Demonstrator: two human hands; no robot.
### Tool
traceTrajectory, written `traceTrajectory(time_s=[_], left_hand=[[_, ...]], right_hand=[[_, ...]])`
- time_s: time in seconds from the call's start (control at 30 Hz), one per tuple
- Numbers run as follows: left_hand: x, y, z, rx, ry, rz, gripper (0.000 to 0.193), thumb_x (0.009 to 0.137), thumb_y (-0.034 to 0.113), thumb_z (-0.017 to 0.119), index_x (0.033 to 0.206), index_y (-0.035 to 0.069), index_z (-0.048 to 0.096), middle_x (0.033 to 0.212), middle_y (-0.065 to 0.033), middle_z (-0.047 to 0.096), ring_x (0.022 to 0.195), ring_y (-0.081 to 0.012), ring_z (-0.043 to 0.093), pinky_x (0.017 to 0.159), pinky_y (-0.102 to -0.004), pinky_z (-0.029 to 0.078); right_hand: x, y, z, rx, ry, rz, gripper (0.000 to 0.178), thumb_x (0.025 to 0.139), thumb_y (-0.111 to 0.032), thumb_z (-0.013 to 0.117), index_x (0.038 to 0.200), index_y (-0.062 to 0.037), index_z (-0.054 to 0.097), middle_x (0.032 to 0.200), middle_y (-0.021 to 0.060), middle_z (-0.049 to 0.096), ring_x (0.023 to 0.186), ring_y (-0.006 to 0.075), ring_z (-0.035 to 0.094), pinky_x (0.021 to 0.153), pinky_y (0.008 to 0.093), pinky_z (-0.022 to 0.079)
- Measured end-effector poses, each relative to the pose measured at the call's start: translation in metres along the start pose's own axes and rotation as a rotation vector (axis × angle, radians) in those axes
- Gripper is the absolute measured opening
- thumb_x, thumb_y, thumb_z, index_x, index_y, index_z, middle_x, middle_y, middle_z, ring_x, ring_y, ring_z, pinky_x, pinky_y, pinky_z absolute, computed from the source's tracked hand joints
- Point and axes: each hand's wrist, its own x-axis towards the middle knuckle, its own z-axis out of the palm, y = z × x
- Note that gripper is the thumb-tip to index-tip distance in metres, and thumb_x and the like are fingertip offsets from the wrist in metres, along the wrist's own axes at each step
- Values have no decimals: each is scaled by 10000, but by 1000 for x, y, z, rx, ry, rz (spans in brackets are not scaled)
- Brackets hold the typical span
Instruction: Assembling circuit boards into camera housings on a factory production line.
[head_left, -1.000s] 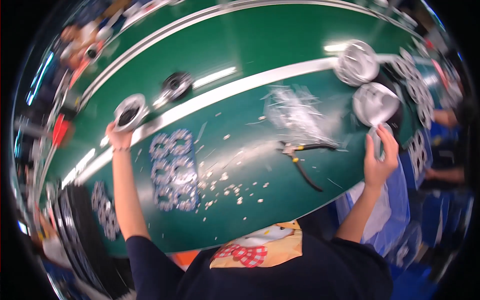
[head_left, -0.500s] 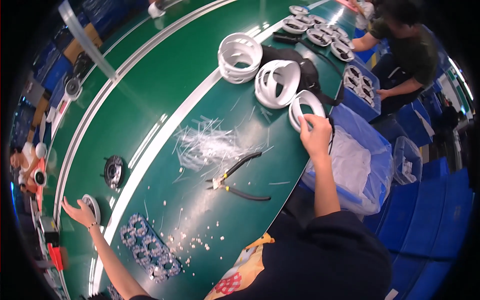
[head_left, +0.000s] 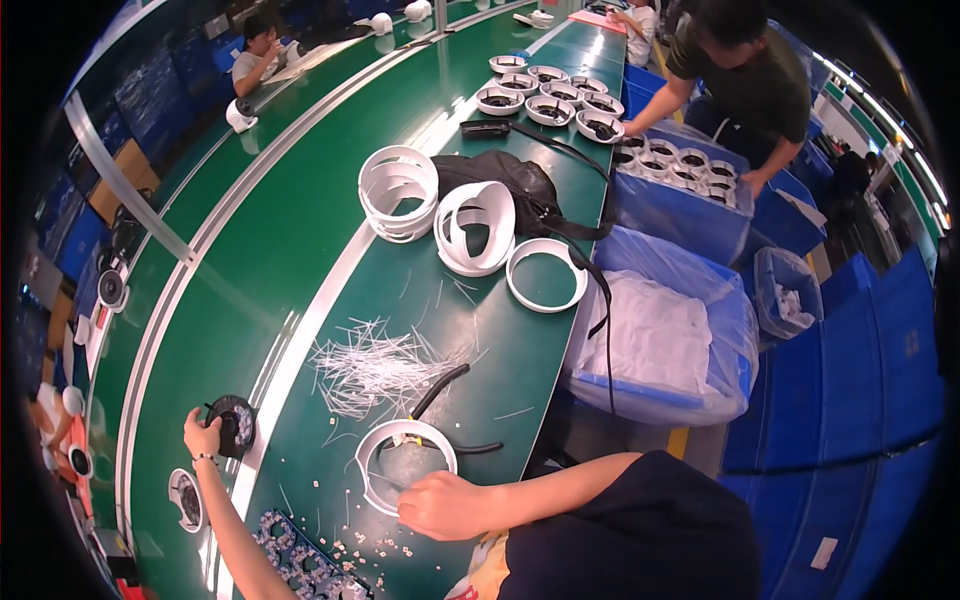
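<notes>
My left hand (head_left: 202,436), its fingers closed on the edge, grips a round black part (head_left: 236,424) at the near side of the green conveyor. A white plastic ring (head_left: 369,478) is in my right hand (head_left: 443,506), pinched at its near rim above the worktable. Behind and through the ring, yellow-and-black cutting pliers (head_left: 441,390) lie partly hidden. Below my left hand, a white ring with a dark insert (head_left: 185,500) rests on the conveyor. A blue tray of small parts (head_left: 290,550) lies between my forearms, with little pale bits (head_left: 375,545) scattered beside it.
Thin white strips (head_left: 375,368) form a pile. Beyond stand stacked white rings (head_left: 398,195), more rings (head_left: 474,230), a single ring (head_left: 547,275) and a black bag (head_left: 500,180). A lined blue bin (head_left: 690,390) adjoins the table's right edge. A co-worker (head_left: 745,90) handles assembled rings.
My right hand has brought a white ring from the rings at the table's right edge toward me, over the pliers. My left hand has moved to the black part and taken hold of it.
</notes>
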Motion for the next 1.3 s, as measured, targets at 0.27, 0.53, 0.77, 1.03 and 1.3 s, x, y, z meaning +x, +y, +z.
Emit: traceTrajectory(time_s=[0.27, 0.53, 0.77, 1.03, 1.3], left_hand=[[-98, -19, -56, -978, -62, -44, 407, 808, -3, 563, 1190, -3, 422, 1061, -67, 565, 921, -152, 562, 797, -264, 463], [-270, 40, -107, -1388, 87, -161, 404, 842, 18, 531, 1227, -16, 415, 1176, -101, 515, 1069, -191, 508, 934, -306, 391], [-313, 106, -82, -1621, 310, -296, 379, 802, -44, 561, 1152, 2, 425, 1102, -101, 548, 1025, -175, 522, 909, -305, 415], [-335, 129, -68, -1813, -3, -179, 424, 879, 142, 507, 1240, -5, 343, 1232, -132, 463, 1118, -195, 478, 952, -333, 383], [-324, 108, -71, -2567, -413, -414, 655, 891, 531, 284, 1271, 11, 405, 1251, -170, 465, 1136, -292, 473, 972, -435, 381]], right_hand=[[22, 8, -33, -170, -447, 269, 1063, 499, -374, 807, 1343, -33, 258, 1429, 234, 65, 1309, 460, 69, 998, 631, 135], [40, 26, -30, -248, -700, 248, 1175, 453, -428, 822, 1375, -68, 188, 1417, 236, 130, 1290, 462, 130, 943, 693, 148], [54, 27, -27, 221, -84, 179, 1090, 479, -190, 834, 1360, -4, 219, 1320, 179, 338, 1218, 305, 370, 994, 416, 322], [68, -19, 35, 723, -130, 261, 1179, 491, -231, 851, 1374, 30, 114, 1311, 208, 275, 1218, 289, 338, 1001, 371, 301], [63, -27, 39, 601, -224, 158, 1193, 478, -284, 871, 1371, 38, 148, 1337, 189, 280, 1218, 271, 360, 1015, 375, 299]])
